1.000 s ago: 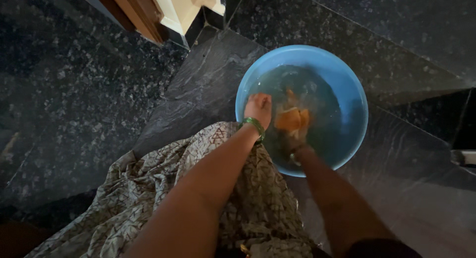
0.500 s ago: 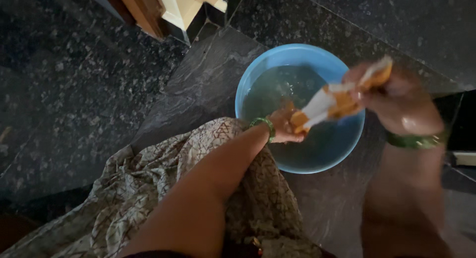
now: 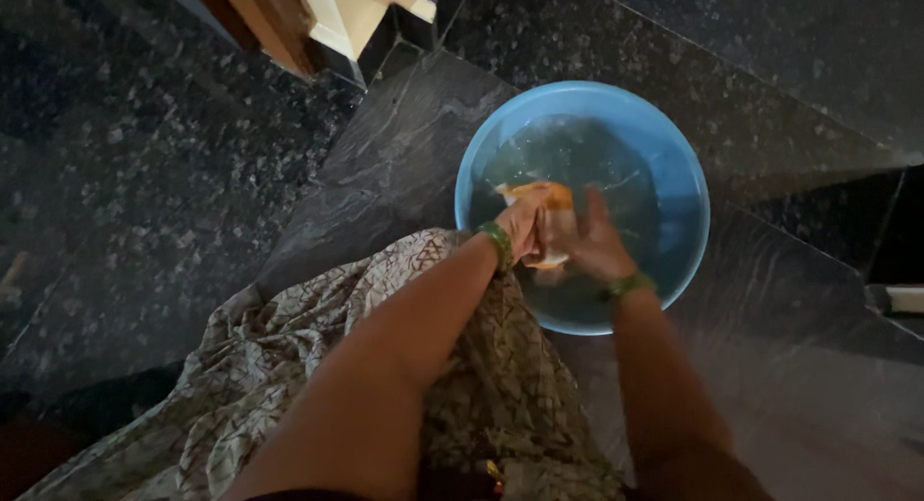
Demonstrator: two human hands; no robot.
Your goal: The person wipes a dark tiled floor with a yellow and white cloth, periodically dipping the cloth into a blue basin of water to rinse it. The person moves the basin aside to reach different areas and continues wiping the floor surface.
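Orange-and-white cloth [image 3: 541,205], wet by the look of it, sits bunched up over the water in a round blue plastic basin [image 3: 688,188], roughly at the basin's 8 o'clock side near the rim. Both of the person's hands are on it. The left hand [image 3: 525,224] has its fingers curled shut around the near end of the cloth, gripping it tight. The right hand [image 3: 589,243] is pressed against the cloth from the 3 o'clock side with fingers fairly spread and one pointing up toward 12; whether it actually has a grip on the fabric can't be told from this angle. Each wrist has a green bangle [image 3: 497,243] on it.

Water inside the basin looks clear and a bit rippled. Basin sits on a dark speckled stone floor [image 3: 144,174], right at the edge of a step. At 6 to 8 o'clock from the basin, patterned grey-beige fabric [image 3: 289,366] drapes over the person's lap, touching the basin's near rim. Up at 11 o'clock, well apart, there's a wooden and cream-coloured door frame base [image 3: 327,15].
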